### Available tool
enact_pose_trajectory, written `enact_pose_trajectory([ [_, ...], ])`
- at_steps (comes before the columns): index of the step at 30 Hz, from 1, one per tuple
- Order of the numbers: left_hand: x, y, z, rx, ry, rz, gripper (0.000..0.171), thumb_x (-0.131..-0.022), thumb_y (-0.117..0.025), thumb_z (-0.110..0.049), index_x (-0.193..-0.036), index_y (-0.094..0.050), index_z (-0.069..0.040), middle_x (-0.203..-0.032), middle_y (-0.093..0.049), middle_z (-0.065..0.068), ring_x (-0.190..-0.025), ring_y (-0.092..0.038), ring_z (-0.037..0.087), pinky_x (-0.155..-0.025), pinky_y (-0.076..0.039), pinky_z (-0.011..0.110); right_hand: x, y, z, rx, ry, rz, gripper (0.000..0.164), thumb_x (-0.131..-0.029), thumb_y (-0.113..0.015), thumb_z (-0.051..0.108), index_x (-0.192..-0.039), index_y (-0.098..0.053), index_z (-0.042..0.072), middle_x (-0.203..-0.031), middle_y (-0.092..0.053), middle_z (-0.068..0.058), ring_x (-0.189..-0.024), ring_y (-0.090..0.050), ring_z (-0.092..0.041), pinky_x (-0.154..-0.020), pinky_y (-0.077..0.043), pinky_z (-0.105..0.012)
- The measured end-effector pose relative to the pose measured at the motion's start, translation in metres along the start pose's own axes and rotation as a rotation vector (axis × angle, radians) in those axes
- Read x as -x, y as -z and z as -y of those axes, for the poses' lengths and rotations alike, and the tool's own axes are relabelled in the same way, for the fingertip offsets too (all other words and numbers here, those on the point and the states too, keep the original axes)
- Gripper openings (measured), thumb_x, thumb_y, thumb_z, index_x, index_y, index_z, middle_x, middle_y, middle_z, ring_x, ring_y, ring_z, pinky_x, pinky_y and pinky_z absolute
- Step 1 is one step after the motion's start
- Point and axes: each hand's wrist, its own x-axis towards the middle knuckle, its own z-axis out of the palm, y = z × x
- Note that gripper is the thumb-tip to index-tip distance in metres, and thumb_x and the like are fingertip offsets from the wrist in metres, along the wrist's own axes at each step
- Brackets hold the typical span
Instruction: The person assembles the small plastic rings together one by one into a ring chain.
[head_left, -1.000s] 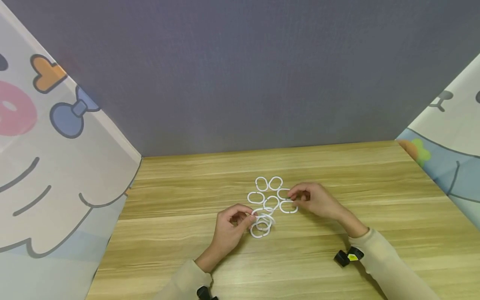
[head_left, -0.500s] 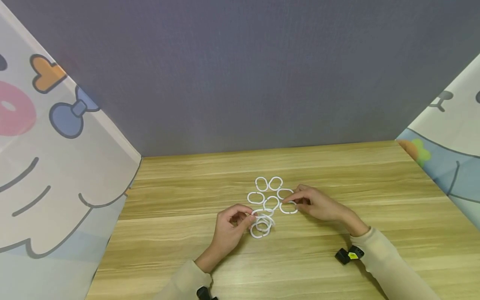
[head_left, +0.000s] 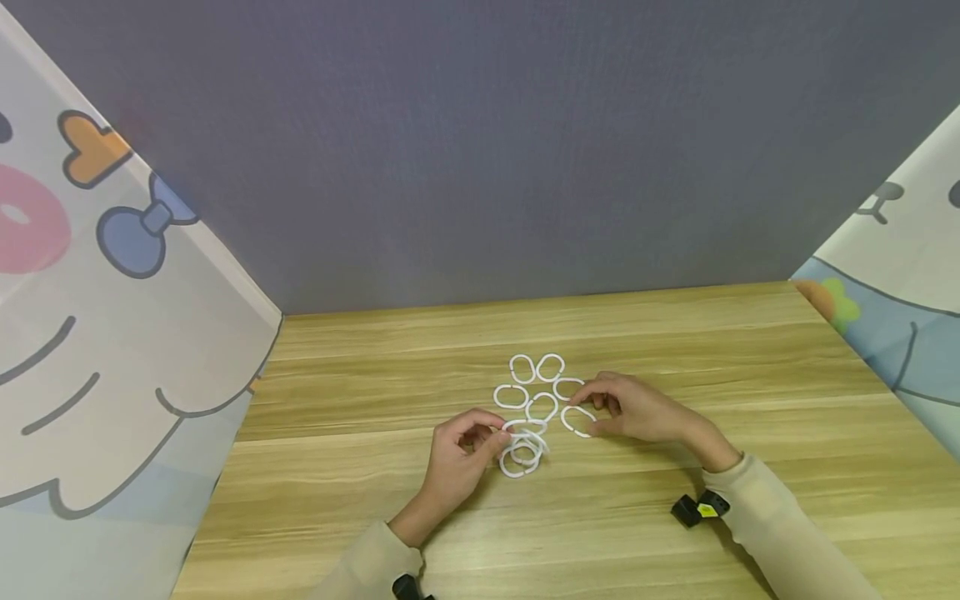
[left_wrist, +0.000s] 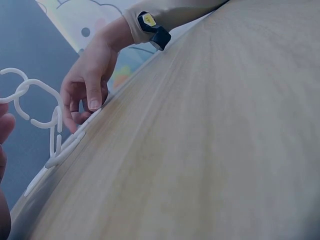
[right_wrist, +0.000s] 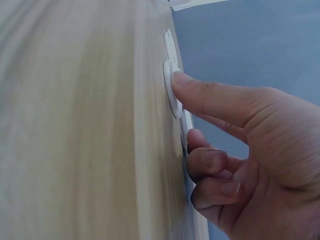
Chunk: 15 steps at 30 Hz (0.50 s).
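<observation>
A white ring (head_left: pixel 567 425) pinched by the right grip (head_left: pixel 636 408) has turned, long axis slanting toward the near-right corner of the worktop (head_left: pixel 337 467); the left grip (head_left: pixel 459 457) pinches linked rings (head_left: pixel 525 436).

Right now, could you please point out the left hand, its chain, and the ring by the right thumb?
Left hand (head_left: pixel 459 464): head view, thumb base.
Chain (left_wrist: pixel 43 82): left wrist view, a hanging link's top.
Ring (right_wrist: pixel 170 91): right wrist view, outer edge.

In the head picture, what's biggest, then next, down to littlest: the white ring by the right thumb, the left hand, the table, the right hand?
1. Table
2. Left hand and right hand: too alike to rank
3. White ring
</observation>
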Motion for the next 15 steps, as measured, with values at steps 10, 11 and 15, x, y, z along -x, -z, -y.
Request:
enact_pose_trajectory([
  [10,-0.0006,0.0002,-0.0034,-0.005,0.013,0.001,0.013,-0.094,-0.079,0.013,-0.101,-0.077,0.001,-0.082,-0.073,0.019,-0.068,-0.056,0.001,-0.055,-0.045,0.018,-0.0018,0.0008,0.0023,0.026,-0.013,-0.002,0.033,-0.090,-0.093,0.010,-0.114,-0.071,0.013,-0.094,-0.057,0.001,-0.077,-0.051,-0.007,-0.067,-0.047,-0.024],
  [11,-0.0006,0.0003,-0.0034,-0.006,0.009,0.002,0.014,-0.094,-0.079,0.013,-0.101,-0.077,0.001,-0.082,-0.073,0.019,-0.068,-0.055,0.001,-0.055,-0.045,0.018,-0.0018,0.0007,0.0023,0.024,-0.015,-0.001,0.032,-0.090,-0.093,0.010,-0.112,-0.070,0.013,-0.094,-0.057,0.001,-0.076,-0.051,-0.007,-0.067,-0.047,-0.024],
  [15,-0.0005,0.0002,-0.0020,-0.010,-0.016,0.003,0.013,-0.094,-0.079,0.012,-0.101,-0.077,0.001,-0.081,-0.072,0.018,-0.067,-0.056,0.002,-0.054,-0.046,0.020,-0.0019,0.0001,0.0017,0.010,0.002,-0.002,0.030,-0.091,-0.092,0.008,-0.109,-0.068,0.013,-0.090,-0.057,0.002,-0.074,-0.051,-0.005,-0.065,-0.047,-0.023],
])
